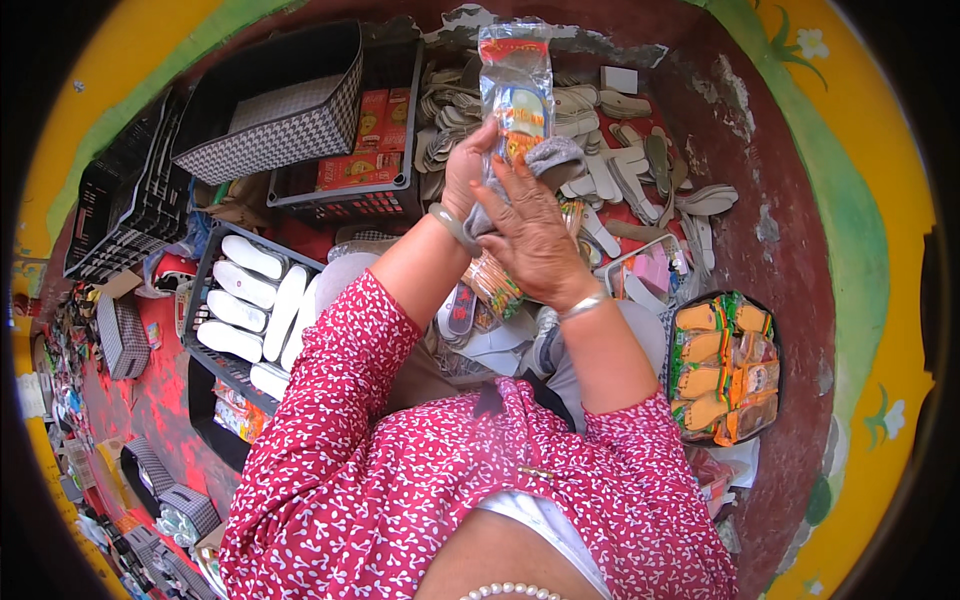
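My left hand [468,172] grips a packaged pair of insoles, a long clear plastic bag [521,100] with a red top and a coloured print. Against the bag's lower part my right hand [535,230] lies with its fingers stretched out and slightly spread. A grey, soft-looking piece [556,156] shows beside the bag and between my hands; its kind is hard to make out. Below my hands stands a bundle of packets with patterned edges [492,284], partly covered by my wrists. Next to it leans a dark insole [458,310].
Loose insoles [628,185] are heaped beyond my hands. At left, a dark basket [207,290] holds white insoles [240,312]; behind it are a houndstooth basket [275,140] and a crate with red boxes [372,120]. Orange-and-green packages [705,350] fill a container at right, near the wall [790,300].
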{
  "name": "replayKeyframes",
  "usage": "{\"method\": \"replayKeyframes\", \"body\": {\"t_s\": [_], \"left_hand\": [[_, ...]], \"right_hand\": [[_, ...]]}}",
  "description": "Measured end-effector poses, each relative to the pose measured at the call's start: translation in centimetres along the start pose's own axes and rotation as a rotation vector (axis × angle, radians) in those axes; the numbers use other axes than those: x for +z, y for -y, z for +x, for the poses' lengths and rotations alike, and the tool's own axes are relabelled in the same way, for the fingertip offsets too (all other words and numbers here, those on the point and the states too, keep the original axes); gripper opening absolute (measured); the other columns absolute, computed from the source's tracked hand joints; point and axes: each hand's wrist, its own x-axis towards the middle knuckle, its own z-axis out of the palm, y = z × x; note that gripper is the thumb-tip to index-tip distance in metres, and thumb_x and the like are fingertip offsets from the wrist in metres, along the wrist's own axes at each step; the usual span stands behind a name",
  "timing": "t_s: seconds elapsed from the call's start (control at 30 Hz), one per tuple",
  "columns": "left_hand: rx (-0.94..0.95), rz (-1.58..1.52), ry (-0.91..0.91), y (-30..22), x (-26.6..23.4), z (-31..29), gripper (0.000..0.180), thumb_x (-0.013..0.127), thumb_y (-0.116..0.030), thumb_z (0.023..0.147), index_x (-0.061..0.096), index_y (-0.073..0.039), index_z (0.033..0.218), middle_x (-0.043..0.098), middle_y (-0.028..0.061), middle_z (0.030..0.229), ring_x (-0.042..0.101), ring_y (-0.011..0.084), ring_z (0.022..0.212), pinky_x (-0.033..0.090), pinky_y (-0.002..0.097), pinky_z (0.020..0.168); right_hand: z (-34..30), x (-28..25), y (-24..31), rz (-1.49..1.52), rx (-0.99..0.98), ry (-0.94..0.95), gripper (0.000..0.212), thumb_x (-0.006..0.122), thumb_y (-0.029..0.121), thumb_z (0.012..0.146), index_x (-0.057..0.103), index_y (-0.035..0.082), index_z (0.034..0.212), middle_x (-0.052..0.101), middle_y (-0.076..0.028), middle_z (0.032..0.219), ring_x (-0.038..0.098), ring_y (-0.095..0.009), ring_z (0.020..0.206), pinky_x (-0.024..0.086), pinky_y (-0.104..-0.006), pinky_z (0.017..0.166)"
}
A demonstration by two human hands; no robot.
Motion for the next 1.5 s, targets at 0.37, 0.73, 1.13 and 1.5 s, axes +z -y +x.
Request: {"method": "replayKeyframes", "body": {"t_s": [0.37, 0.73, 1.13, 1.5], "left_hand": [[-0.094, -0.085, -0.025, 3.8, 1.0, -1.5, 0.034, 0.035, -0.028, 0.094, 0.055, -0.002, 0.106, 0.060, 0.0141, 0.103, 0.060, 0.0254, 0.092, 0.048, 0.0374, 0.084], [-0.178, -0.043, 0.022, 4.6, 0.1, -0.9, 0.037, 0.040, -0.035, 0.093, 0.054, -0.003, 0.106, 0.062, 0.0135, 0.095, 0.062, 0.0263, 0.082, 0.051, 0.0399, 0.077], [-0.188, -0.359, 0.515, 2.5, -1.7, -0.2, 0.039, 0.034, -0.030, 0.095, 0.048, -0.002, 0.119, 0.058, 0.0150, 0.108, 0.059, 0.0272, 0.096, 0.048, 0.0379, 0.086], [-0.180, 0.208, 0.189, 5.2, 3.7, -3.2, 0.055, 0.051, -0.019, 0.086, 0.031, -0.006, 0.135, 0.043, 0.0096, 0.130, 0.049, 0.0193, 0.112, 0.040, 0.0335, 0.095]], "right_hand": [[0.4, 0.2, -3.3, -0.006, 0.315, -0.231, 0.044, 0.047, 0.034, 0.090, 0.044, 0.016, 0.130, 0.037, -0.015, 0.136, 0.032, -0.032, 0.129, 0.026, -0.0464, 0.101], [-0.1, 0.1, -6.1, 0.288, 0.374, -0.430, 0.042, 0.050, 0.019, 0.089, 0.043, 0.008, 0.129, 0.043, -0.019, 0.131, 0.037, -0.032, 0.125, 0.033, -0.0352, 0.100], [0.4, -0.9, -1.2, 0.173, -0.043, -0.143, 0.041, 0.057, 0.012, 0.082, 0.053, 0.009, 0.122, 0.051, -0.011, 0.126, 0.044, -0.026, 0.121, 0.034, -0.0393, 0.098], [-1.1, -2.9, -7.2, 0.465, 0.507, -0.719, 0.044, 0.059, 0.021, 0.086, 0.047, 0.008, 0.127, 0.044, -0.014, 0.131, 0.041, -0.028, 0.123, 0.033, -0.0356, 0.099]]}}
